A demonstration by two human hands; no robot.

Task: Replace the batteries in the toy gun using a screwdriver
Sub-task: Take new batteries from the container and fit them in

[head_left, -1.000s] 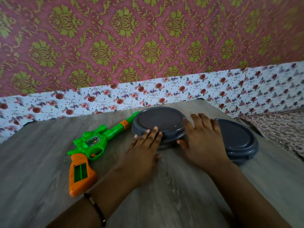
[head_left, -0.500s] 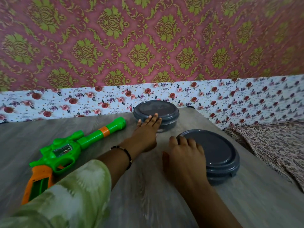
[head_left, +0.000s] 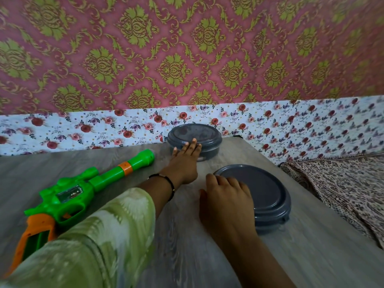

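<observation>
A green toy gun point(head_left: 83, 190) with an orange grip lies on the wooden table point(head_left: 187, 256) at the left, barrel pointing to the upper right. My left hand point(head_left: 184, 163) reaches forward with straight fingers touching the near side of a round grey lidded container point(head_left: 205, 138) at the back of the table. My right hand point(head_left: 226, 196) rests against the left edge of a second, nearer grey lidded container point(head_left: 268, 194), fingers lightly bent over its rim. No screwdriver or batteries show.
A floral-papered wall point(head_left: 83, 129) runs right behind the table's far edge. Patterned cloth point(head_left: 342, 183) lies off the table's right side. My green sleeve point(head_left: 93, 235) covers part of the gun's grip.
My left hand has pushed the first grey container away to the back of the table. My right hand has shifted onto the left rim of the nearer container. The camera view has tilted.
</observation>
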